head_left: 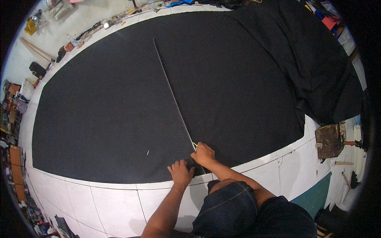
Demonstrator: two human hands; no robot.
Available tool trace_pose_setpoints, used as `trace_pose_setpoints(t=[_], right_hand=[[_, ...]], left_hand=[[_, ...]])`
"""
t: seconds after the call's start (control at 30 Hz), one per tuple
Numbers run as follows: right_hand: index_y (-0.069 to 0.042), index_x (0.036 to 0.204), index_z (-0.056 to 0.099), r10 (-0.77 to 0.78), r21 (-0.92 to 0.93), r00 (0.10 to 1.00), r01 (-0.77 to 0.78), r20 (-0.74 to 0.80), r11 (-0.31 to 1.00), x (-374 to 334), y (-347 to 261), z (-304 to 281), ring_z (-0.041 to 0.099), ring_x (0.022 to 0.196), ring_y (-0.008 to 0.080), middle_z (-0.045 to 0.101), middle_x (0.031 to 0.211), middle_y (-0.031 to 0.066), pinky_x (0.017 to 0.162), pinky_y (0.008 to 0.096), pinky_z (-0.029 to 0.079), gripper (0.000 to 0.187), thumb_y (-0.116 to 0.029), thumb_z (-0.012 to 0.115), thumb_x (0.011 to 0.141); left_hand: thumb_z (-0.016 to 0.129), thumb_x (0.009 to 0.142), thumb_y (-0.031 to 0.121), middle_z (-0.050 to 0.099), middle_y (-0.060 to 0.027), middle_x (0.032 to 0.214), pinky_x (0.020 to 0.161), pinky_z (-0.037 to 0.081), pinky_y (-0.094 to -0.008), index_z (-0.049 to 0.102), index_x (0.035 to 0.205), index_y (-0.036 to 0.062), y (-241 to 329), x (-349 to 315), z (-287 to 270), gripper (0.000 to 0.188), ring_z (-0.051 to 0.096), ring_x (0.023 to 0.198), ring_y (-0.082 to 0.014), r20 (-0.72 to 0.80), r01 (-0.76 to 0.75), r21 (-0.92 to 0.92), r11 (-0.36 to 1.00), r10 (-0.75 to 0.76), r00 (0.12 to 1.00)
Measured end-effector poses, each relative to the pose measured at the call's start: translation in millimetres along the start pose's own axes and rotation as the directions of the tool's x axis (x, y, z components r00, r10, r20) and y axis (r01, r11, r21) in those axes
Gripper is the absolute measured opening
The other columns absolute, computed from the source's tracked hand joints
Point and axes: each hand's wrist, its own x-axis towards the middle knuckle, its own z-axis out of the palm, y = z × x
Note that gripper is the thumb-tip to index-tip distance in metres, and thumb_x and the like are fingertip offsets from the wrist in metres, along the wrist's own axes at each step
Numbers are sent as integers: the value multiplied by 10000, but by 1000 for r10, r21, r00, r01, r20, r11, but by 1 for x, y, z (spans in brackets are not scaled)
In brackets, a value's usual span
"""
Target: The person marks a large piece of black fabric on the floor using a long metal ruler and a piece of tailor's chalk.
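Observation:
A wide black cloth [103,99] is spread over a white tiled surface [119,206]. Across it runs a long, thin, straight pale line [174,97], like the edge of a metal ruler; I cannot tell for sure what it is. At the line's near end, my right hand [204,154] is closed around a slim tool whose yellow part [194,144] peeks out past the fingers; its kind is hidden. Just left of it, my left hand [181,173] rests on the cloth's near edge, fingers spread.
The cloth lies bunched in folds [321,75] at the far right. A brown worn block [329,141] stands right of the tiles. Dark denim [226,208] comes up between my arms. Assorted clutter [103,25] lines the far edge. A small white sliver [148,152] lies on the cloth.

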Motion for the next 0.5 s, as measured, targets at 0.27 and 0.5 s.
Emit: trace_pose_setpoints(t=[0.27, 0.5], right_hand=[[8, 1204, 570, 52, 427, 961, 72, -272, 902, -1, 22, 9, 648, 1104, 402, 673, 1164, 228, 938, 479, 488, 469, -335, 651, 895], [5, 1016, 606, 63, 554, 938, 146, -340, 819, -18, 24, -1, 667, 842, 261, 687, 906, 149, 766, 394, 514, 396, -332, 754, 870]], left_hand=[[735, 856, 329, 610, -139, 1126, 1081, 279, -633, 651, 1122, 85, 5, -1, -7, 371, 553, 1138, -358, 21, 9, -48, 999, -8, 1000], [729, 847, 296, 607, -161, 1068, 1062, 305, -643, 646, 1050, 80, -9, -2, 1, 308, 556, 1094, -377, -62, -46, -71, 996, 41, 997]])
